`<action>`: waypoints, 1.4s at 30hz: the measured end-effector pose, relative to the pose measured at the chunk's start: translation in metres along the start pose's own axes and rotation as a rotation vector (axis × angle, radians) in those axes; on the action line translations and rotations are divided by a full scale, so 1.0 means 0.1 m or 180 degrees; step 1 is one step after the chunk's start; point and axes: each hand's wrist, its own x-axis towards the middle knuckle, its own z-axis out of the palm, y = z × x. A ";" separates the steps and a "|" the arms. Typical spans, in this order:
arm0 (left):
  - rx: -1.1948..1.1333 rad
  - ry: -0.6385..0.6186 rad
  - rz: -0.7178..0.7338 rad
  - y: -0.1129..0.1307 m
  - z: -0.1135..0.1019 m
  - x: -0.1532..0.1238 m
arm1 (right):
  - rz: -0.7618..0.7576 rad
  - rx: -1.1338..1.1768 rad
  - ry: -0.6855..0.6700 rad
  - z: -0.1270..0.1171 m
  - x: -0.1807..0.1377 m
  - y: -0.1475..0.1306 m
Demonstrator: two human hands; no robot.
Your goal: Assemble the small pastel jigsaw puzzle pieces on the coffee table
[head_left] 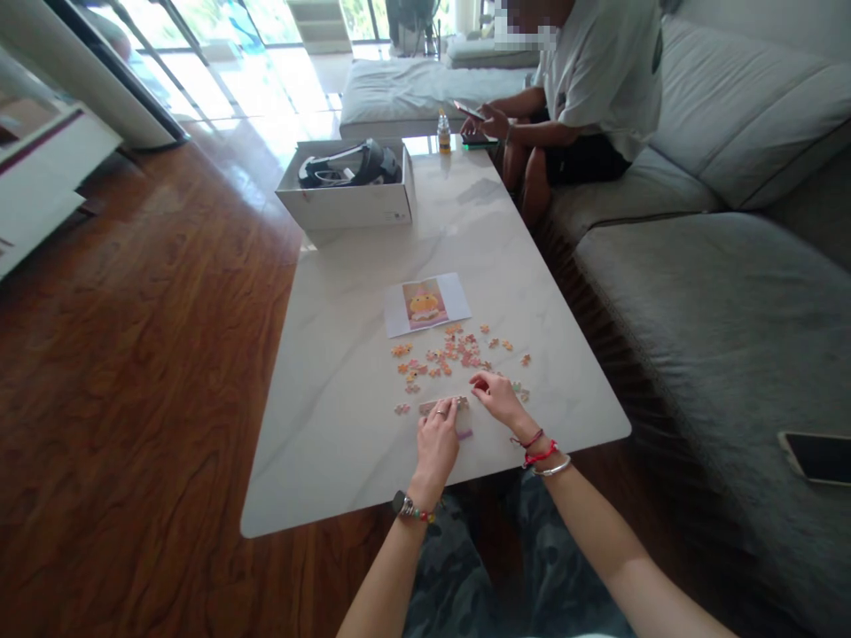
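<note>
My left hand (439, 439) lies on a short joined strip of jigsaw puzzle pieces (425, 408) near the front of the table, its fingers stretched over the strip and partly hiding it. A pinkish-purple piece edge (465, 434) shows beside that hand. To the right, my right hand (497, 396) hovers low over the tabletop with thumb and fingertips drawn together; whatever may be between them is too small to make out. Loose orange and pink puzzle pieces (458, 350) lie scattered beyond both hands. Behind them is a paper sheet (457, 297) with a printed picture of an orange figure.
On the white marble-patterned table (332, 354) a white box (359, 209) holds a dark headset-like device. A small bottle (444, 133) stands at the far end. Another person (605, 80) sits on the grey sofa (705, 283) holding a phone. A phone (821, 458) lies at right.
</note>
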 end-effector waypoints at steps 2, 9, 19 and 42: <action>-0.0023 0.0042 -0.0049 0.01 -0.03 0.03 | -0.0154 -0.0045 -0.0031 -0.02 -0.02 0.01; 0.0115 -0.0057 -0.0186 0.04 -0.16 0.20 | -0.0483 -0.0586 -0.0268 0.20 0.00 -0.04; 0.0136 0.0039 -0.0203 0.10 -0.08 0.22 | -0.0248 0.0172 0.0632 0.10 -0.36 0.00; -0.0849 0.0546 -0.0403 0.34 -0.24 0.39 | 0.0336 -0.1058 -0.0208 0.10 -0.02 -0.10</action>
